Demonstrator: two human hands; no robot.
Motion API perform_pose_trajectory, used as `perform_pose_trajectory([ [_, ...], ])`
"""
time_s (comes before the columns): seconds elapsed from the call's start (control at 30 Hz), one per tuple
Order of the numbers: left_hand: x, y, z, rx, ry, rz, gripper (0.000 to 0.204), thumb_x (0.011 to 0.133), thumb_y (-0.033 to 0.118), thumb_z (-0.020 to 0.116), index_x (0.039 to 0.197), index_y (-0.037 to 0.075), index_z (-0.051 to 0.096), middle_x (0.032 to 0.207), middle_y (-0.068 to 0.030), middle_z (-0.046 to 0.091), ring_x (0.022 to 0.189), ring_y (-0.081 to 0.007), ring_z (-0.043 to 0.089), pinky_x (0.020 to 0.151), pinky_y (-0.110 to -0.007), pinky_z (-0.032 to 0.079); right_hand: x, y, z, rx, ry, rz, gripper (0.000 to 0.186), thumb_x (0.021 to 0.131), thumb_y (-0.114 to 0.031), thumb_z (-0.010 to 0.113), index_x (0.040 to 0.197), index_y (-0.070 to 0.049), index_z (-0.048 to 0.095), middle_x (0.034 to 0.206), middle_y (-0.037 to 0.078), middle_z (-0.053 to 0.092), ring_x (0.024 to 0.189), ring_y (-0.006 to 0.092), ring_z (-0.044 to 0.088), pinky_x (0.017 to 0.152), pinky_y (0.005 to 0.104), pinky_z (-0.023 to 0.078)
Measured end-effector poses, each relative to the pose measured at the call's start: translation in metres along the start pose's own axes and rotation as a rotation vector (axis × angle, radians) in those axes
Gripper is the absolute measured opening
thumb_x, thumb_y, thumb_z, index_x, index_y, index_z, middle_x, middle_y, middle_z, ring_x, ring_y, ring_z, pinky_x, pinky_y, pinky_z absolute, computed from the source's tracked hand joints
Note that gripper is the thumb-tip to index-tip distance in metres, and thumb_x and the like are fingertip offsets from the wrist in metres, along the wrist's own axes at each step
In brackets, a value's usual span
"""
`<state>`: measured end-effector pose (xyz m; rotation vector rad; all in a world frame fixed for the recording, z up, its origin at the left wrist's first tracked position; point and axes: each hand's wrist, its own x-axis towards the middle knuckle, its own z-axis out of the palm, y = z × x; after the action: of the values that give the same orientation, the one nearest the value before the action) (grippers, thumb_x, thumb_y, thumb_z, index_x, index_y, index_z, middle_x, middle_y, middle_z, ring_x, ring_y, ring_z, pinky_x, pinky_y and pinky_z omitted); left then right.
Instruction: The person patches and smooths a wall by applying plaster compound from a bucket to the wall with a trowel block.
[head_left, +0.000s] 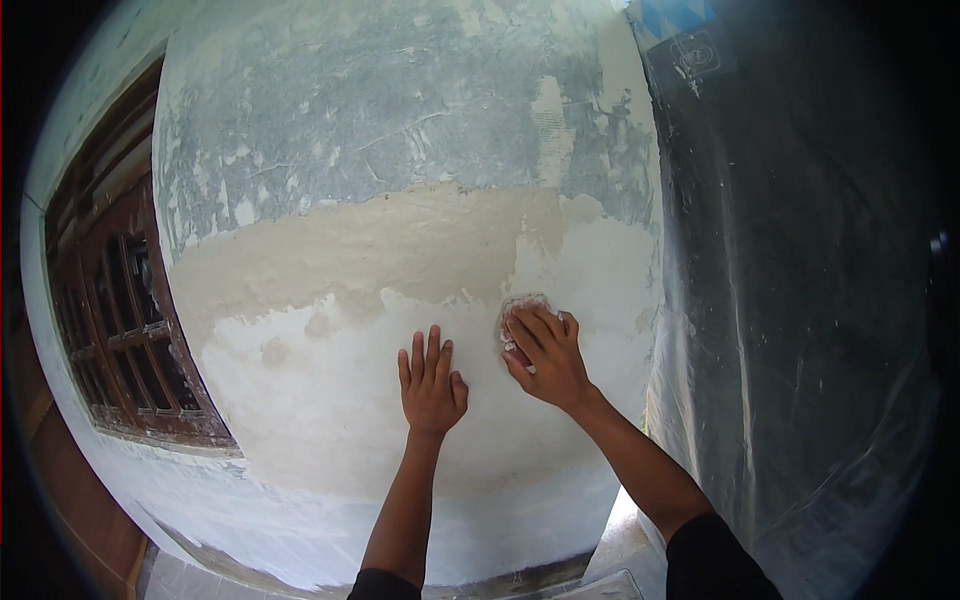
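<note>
In front of me stands a wall [330,430] with a smooth white coat low down, a damp-looking beige band [380,245] across its middle and rough grey-blue patches above. My left hand [432,388] lies flat against the white part, fingers stretched out, holding nothing. To its right and a little higher, my right hand [548,350] presses a rounded, reddish pad [512,320] smeared with white onto the wall, just below the beige band's edge. My fingers cover most of the pad, so I cannot tell whether it is sponge or cloth.
A brown wooden window with dark panes [140,310] is set into the wall at the left. Dark plastic sheeting [800,330] hangs along the right, beside the wall's edge. Grey floor tiles [185,578] show at the lower left.
</note>
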<state>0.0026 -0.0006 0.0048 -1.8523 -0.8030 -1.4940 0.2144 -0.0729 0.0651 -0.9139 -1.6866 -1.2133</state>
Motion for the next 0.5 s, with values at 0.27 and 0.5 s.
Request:
perform_pose_trajectory([
  [0.27, 0.001, -0.001, 0.002, -0.015, -0.013, 0.006, 0.046, 0.093, 0.019, 0.050, 0.136, 0.005, 0.061, 0.160, -0.0119, 0.046, 0.154, -0.0328, 0.033, 0.126, -0.053, 0.017, 0.112, 0.042, -0.005, 0.006, 0.276, 0.109, 0.051, 0.086, -0.024, 0.075, 0.130, -0.003, 0.063, 0.137, 0.011, 0.060, 0.128, 0.0302, 0.052, 0.103, 0.0513, 0.033],
  [0.5, 0.003, 0.000, 0.004, -0.013, -0.024, 0.011, 0.049, 0.091, 0.020, 0.050, 0.136, 0.001, 0.059, 0.160, -0.0161, 0.044, 0.154, -0.0365, 0.030, 0.126, -0.054, 0.015, 0.032, -0.005, 0.012, 0.000, 0.112, 0.098, 0.055, 0.083, -0.023, 0.077, 0.132, -0.003, 0.062, 0.139, 0.012, 0.059, 0.128, 0.0304, 0.052, 0.103, 0.0480, 0.033],
])
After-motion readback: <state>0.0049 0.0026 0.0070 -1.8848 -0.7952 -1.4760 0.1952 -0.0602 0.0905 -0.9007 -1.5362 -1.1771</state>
